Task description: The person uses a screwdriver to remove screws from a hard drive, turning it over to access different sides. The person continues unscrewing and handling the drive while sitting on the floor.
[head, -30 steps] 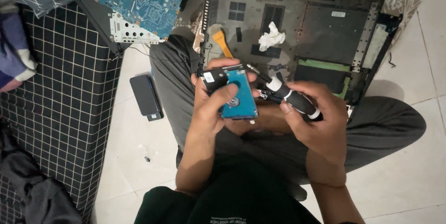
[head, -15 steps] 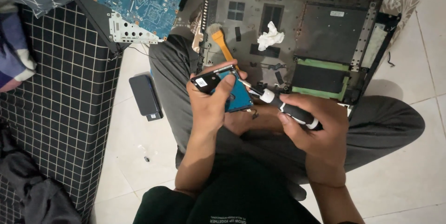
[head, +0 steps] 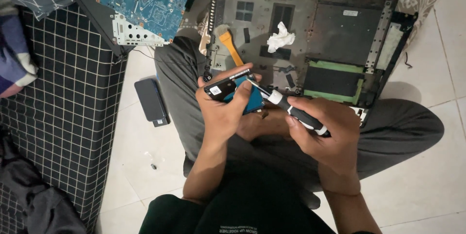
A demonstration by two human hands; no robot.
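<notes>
My left hand (head: 224, 113) grips a small hard drive (head: 228, 87) with a blue circuit side, tilted on edge above my lap. In my right hand (head: 324, 134) is a black and white screwdriver (head: 293, 111), its tip touching the drive's upper edge. Just beyond both hands lies an opened laptop base (head: 330, 35) resting against my crossed legs.
An orange pry tool (head: 230, 47) and a crumpled white tissue (head: 280, 36) lie in the laptop base. A blue motherboard (head: 145, 6) sits at the top left. A black rectangular box (head: 151, 100) and a small screw (head: 153, 166) lie on the white tiled floor beside a black checked mattress (head: 58, 117).
The drive has been turned from flat, blue face up, onto its edge. The screwdriver tip has moved up to the drive's top edge.
</notes>
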